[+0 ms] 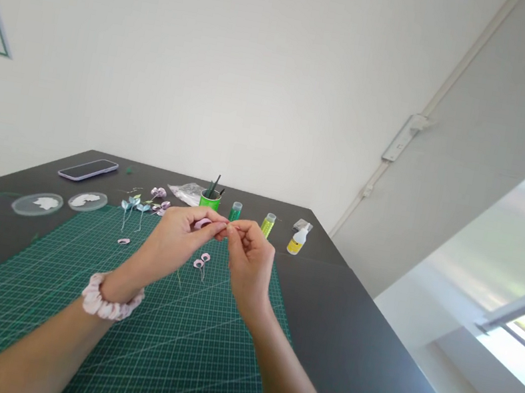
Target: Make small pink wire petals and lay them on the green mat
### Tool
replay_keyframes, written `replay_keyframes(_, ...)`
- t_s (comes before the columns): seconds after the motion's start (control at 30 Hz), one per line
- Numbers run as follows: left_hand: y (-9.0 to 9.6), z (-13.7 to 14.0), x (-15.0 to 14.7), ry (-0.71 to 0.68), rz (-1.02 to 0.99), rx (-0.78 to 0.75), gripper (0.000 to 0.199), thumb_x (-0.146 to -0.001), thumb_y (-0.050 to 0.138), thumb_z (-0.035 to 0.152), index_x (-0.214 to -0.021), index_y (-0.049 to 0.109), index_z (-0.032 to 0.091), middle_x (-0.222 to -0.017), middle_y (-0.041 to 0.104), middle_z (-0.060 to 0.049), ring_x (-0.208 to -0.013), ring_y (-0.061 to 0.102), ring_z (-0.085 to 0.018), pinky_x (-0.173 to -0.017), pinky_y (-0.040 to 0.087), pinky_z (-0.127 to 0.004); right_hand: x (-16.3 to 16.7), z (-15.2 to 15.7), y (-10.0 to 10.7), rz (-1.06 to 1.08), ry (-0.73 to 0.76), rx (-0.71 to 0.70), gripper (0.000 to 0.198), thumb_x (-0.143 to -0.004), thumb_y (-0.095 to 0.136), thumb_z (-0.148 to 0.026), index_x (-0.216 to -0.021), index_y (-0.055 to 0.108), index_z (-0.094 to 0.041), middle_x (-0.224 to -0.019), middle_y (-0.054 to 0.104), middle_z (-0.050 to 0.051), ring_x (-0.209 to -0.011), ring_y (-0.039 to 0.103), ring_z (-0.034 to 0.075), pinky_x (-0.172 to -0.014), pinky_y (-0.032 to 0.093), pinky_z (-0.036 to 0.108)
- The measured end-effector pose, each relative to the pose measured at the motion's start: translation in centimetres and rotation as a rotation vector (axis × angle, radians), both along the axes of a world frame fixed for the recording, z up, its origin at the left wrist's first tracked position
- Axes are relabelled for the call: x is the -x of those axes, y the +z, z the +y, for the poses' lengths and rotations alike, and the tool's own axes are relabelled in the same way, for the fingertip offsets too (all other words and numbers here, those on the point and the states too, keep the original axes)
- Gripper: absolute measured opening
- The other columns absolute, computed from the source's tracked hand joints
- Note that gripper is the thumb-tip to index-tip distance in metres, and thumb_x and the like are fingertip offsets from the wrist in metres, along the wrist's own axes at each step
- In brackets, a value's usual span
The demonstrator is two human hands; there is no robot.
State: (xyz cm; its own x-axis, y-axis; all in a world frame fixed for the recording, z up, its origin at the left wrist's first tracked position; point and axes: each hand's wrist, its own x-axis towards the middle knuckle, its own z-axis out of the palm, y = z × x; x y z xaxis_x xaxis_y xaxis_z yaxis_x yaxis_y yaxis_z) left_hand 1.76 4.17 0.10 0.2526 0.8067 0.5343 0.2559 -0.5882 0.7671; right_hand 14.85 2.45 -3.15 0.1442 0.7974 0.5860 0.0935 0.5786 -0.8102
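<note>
My left hand [184, 231], with a pale scrunchie [110, 298] on its wrist, is closed on a small lilac petal-like piece [203, 222]. Thumb and fingers of my right hand [250, 257] pinch together, meeting the left fingertips above the green cutting mat [195, 347]. What sits between the right fingertips is too small and hidden to make out. Just below the hands, two lilac petals on thin stems [200, 265] lie on the mat. A single loose lilac petal [124, 241] rests left of them. Beyond it are pale blue flower pieces with stems [135, 205] and lilac flowers [160, 207].
Behind my hands stand a green cup of tools [209, 201], a dark green tube [236, 211] and a yellow-green tube [268, 225]. A white-and-yellow glue bottle [298, 241] is to the right. On the left lie two clear dishes [24, 206] holding white material, and a phone [88, 170].
</note>
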Motion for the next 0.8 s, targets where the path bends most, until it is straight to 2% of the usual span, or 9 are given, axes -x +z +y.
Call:
replay_keyframes(0.27, -0.1, 0.3, 0.4, 0.071, -0.067, -0.078, 0.020, -0.081, 0.058, 0.030, -0.078, 0.073, 0.017, -0.068, 0.073, -0.002, -0.057, 0.062, -0.013, -0.051, 0.046, -0.023, 1.5, 0.8, 0.4, 0.045, -0.096, -0.098, 0.012, -0.085, 0.056, -0.023, -0.077, 0.062, -0.017, -0.057, 0.060, -0.003, -0.045, 0.048, 0.009, -0.043, 0.042, 0.022)
replay_keyframes(0.37, 0.0, 0.4, 0.8, 0.081, -0.101, -0.103, 0.019, -0.082, 0.058, 0.030, -0.079, 0.072, 0.017, -0.071, 0.074, -0.003, -0.064, 0.066, -0.015, -0.057, 0.051, -0.024, 2.0, 1.1, 0.5, 0.013, -0.131, -0.170, 0.011, -0.086, 0.056, -0.020, -0.079, 0.064, -0.017, -0.063, 0.064, 0.000, -0.053, 0.057, 0.011, -0.050, 0.049, 0.024)
replay_keyframes(0.47, 0.3, 0.4, 1.2, 0.095, -0.092, -0.129, 0.019, -0.083, 0.058, 0.030, -0.079, 0.072, 0.017, -0.068, 0.073, -0.001, -0.060, 0.064, -0.014, -0.054, 0.050, -0.023, 2.3, 1.4, 0.8, -0.083, -0.206, -0.301, 0.013, -0.088, 0.056, -0.017, -0.081, 0.068, -0.017, -0.070, 0.069, 0.003, -0.063, 0.063, 0.014, -0.057, 0.051, 0.026)
replay_keyframes(0.63, 1.3, 0.4, 1.5, 0.024, -0.126, -0.126, 0.015, -0.082, 0.058, 0.024, -0.074, 0.069, 0.017, -0.067, 0.071, 0.000, -0.063, 0.065, -0.012, -0.059, 0.053, -0.021, 2.3, 1.5, 1.5, -0.194, -0.337, -0.497, 0.017, -0.088, 0.056, -0.011, -0.081, 0.070, -0.017, -0.067, 0.067, 0.001, -0.059, 0.059, 0.011, -0.056, 0.050, 0.024)
replay_keyframes(0.8, 1.4, 0.9, 1.9, -0.054, -0.137, -0.075, 0.017, -0.082, 0.058, 0.023, -0.068, 0.066, 0.017, -0.065, 0.070, -0.001, -0.064, 0.066, -0.013, -0.062, 0.055, -0.023, 2.7, 1.8, 1.4, -0.189, -0.348, -0.516, 0.018, -0.088, 0.056, -0.009, -0.081, 0.070, -0.018, -0.064, 0.066, -0.001, -0.057, 0.057, 0.010, -0.055, 0.049, 0.024)
